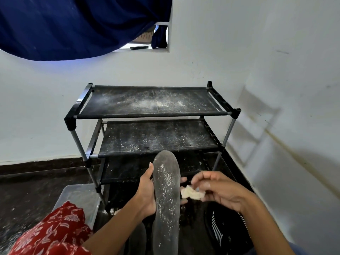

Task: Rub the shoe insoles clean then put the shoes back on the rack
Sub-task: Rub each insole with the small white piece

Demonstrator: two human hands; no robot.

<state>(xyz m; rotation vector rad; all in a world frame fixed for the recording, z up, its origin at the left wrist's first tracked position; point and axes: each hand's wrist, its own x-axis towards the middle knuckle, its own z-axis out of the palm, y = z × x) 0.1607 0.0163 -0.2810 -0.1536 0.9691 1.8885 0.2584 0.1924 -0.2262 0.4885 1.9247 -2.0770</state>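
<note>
Dusty grey insole (pixel 166 190), lengthwise, white-speckled

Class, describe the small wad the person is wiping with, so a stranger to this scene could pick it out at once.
Start at the black shoe rack against the white wall, then drop to the long grey insole held upright before it. Just right of the insole, the right hand pinches a crumpled cloth. It is the only pale, cream-coloured thing among dark, dusty ones.

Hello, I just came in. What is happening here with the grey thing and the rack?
A person holds a long grey insole speckled with white powder in the left hand. The right hand pinches a small crumpled whitish wad right beside the insole, apparently for rubbing it. Ahead stands a black three-tier shoe rack, its visible shelves dusted white and bare of shoes. A dark shoe with white stripes lies on the floor under the right arm.
</note>
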